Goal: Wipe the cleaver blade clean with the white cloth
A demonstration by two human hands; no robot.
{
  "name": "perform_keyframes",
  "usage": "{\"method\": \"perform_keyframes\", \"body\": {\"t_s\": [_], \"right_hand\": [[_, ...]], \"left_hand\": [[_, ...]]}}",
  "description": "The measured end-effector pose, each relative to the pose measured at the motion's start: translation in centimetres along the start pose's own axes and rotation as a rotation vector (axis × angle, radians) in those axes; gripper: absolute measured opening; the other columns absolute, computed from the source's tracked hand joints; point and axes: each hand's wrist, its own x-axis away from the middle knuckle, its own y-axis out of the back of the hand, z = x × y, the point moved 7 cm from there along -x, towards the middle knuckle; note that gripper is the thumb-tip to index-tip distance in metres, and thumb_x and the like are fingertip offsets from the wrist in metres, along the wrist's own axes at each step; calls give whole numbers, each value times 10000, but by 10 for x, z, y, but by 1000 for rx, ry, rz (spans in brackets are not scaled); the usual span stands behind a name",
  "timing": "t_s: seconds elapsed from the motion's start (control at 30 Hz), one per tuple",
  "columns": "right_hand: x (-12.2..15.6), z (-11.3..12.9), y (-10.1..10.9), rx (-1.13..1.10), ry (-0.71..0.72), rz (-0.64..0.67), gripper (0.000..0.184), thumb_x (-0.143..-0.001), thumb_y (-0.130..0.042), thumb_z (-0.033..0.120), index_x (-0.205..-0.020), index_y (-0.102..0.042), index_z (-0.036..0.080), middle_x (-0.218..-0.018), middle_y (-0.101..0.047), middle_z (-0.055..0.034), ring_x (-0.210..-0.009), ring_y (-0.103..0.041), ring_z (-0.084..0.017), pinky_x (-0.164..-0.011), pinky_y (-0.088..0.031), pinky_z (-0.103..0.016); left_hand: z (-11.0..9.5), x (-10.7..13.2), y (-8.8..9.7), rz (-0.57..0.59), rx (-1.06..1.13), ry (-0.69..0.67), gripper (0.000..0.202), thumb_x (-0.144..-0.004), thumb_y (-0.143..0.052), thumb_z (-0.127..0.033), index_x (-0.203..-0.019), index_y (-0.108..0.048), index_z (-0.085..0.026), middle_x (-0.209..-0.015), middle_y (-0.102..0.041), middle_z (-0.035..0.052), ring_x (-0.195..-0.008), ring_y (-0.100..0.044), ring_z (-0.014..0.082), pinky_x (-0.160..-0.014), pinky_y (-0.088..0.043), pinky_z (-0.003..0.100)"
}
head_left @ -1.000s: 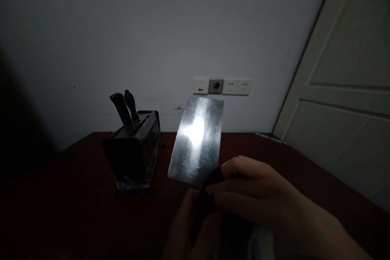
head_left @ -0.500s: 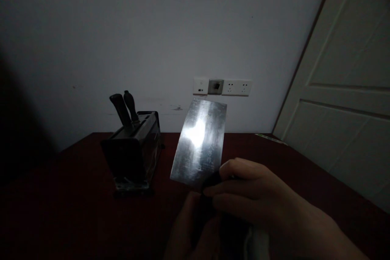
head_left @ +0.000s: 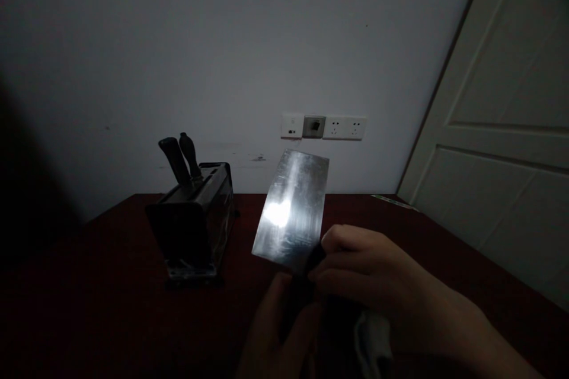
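A cleaver (head_left: 296,207) with a broad, shiny steel blade is held tilted up in front of me, a bright glare on its lower left part. My left hand (head_left: 280,331) is closed around its handle, which is mostly lost in shadow. At the blade's lower right corner, my right hand (head_left: 368,269) has its fingers bent and closed on a dark, cloth-like thing (head_left: 316,256). Below that hand hangs a pale, fabric-like piece (head_left: 373,340); whether it belongs to the dark thing is too dim to tell.
A black knife block (head_left: 191,231) with two dark-handled knives (head_left: 180,159) stands left on the dark red table (head_left: 111,249). Behind are a wall with sockets (head_left: 344,128) and, at right, a white panelled door (head_left: 493,148). A thin strip (head_left: 393,201) lies at the table's back edge.
The cleaver has dropped slightly, and the glare on its blade has slid down and left. My right hand has shifted a little up and to the right along the handle area.
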Motion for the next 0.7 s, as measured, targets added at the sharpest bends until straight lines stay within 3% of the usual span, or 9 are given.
{"method": "perform_keyframes", "body": {"t_s": [0.1, 0.2, 0.3, 0.4, 0.53, 0.7], "right_hand": [[6, -15, 7, -209, -37, -58, 107, -767, -533, 169, -851, -600, 170, -767, -605, -39, -751, -486, -161, -614, -391, -285], [16, -32, 18, -299, -121, -172, 152, -782, -525, 207, -906, -609, 179, -767, -603, -51, -775, -492, -176, -618, -408, -299], [23, -40, 26, -314, -129, -232, 210, -736, -560, 188, -941, -607, 186, -790, -606, -55, -780, -504, -184, -617, -417, -312], [25, -52, 23, -240, -190, -202, 272, -677, -577, 119, -941, -604, 179, -824, -585, -52, -752, -525, -169, -613, -422, -300], [24, -81, -11, -27, -381, 9, 372, -617, -495, 12, -928, -616, 178, -843, -566, -45, -744, -536, -155, -643, -409, -289], [15, -96, -74, 6, -388, 197, 354, -601, -471, -20, -860, -617, 172, -857, -603, -50, -832, -536, -171, -671, -398, -271]], "left_hand": [[-3, -1, -13, 94, 69, 24, 456, -691, -681, -395, -1080, -565, -187, -840, -671, 58, -817, -651, 179, -675, -535, 210], [-3, 1, -17, 146, 124, 83, 503, -703, -662, -439, -1128, -525, -209, -675, -625, 1, -605, -620, 124, -517, -498, 174], [-3, 3, -15, 133, 166, 131, 538, -695, -665, -452, -1152, -494, -227, -652, -594, -23, -532, -579, 94, -460, -456, 155], [-6, 5, -14, 121, 178, 146, 519, -689, -671, -446, -1122, -489, -225, -668, -587, -26, -507, -557, 76, -446, -436, 144], [-12, 4, -22, 217, 133, 95, 408, -705, -643, -476, -969, -500, -200, -571, -512, -64, -379, -444, 38, -363, -350, 127], [-16, 3, -25, 261, 100, 20, 340, -744, -602, -481, -878, -459, -203, -547, -460, -81, -343, -376, 20, -337, -295, 124]]}}
